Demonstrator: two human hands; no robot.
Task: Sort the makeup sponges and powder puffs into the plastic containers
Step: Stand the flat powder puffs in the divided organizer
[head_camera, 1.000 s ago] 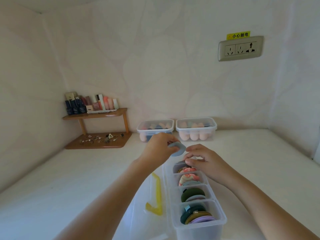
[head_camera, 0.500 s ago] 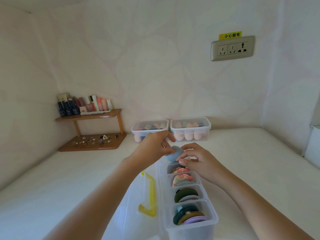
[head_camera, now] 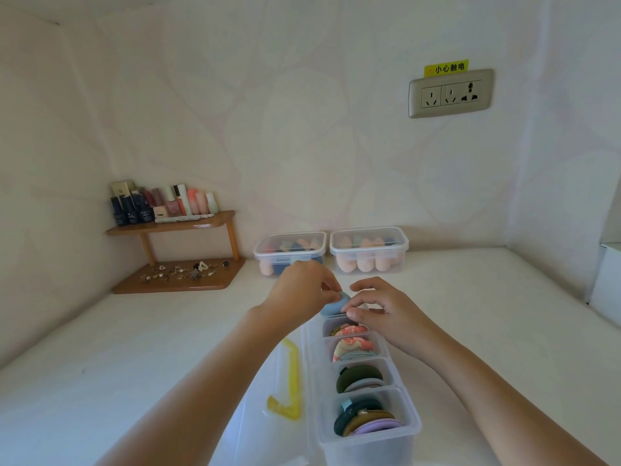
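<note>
A long clear divided container stands in front of me with round powder puffs standing on edge in its compartments. My left hand pinches a blue-grey puff over the far compartment. Beside it, my right hand has curled fingers at the puff's right edge and over that compartment's rim. Marbled pink puffs, a dark green puff and a lilac puff fill the nearer compartments. Two lidded tubs by the wall hold sponges: mixed colours in the left tub, peach ones in the right tub.
The container's clear lid with a yellow handle lies open to the left of it. A wooden shelf with cosmetic bottles and small trinkets stands at the back left. A wall socket is above. A white box edge shows at right.
Both hands have lowered the blue-grey puff from above the container toward its far compartment. My head has shifted, so the view moved slightly.
</note>
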